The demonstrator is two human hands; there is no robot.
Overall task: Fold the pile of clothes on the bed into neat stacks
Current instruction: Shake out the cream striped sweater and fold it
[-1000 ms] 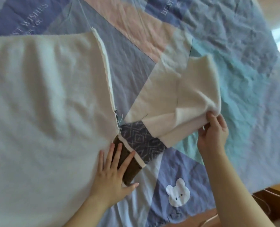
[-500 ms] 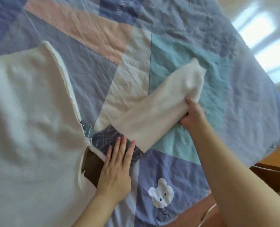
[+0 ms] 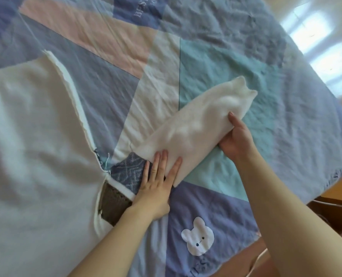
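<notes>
While "BEST" is all we read on the quilt [image 3: 246, 47] | left hand [image 3: 156, 182] flat on white sleeve [image 3: 196, 126] | right hand [image 3: 236, 140] grips its far end

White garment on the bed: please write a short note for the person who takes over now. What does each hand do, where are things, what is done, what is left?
Left hand: flat, fingers straight, pressing where the sleeve joins the white garment.
Right hand: grips the sleeve's lower edge near the cuff.
Garment body lies spread on the quilt, sleeve stretched out to the right.
Done: garment laid flat.
Left: fold the sleeve in, fold the body, stack.
</notes>
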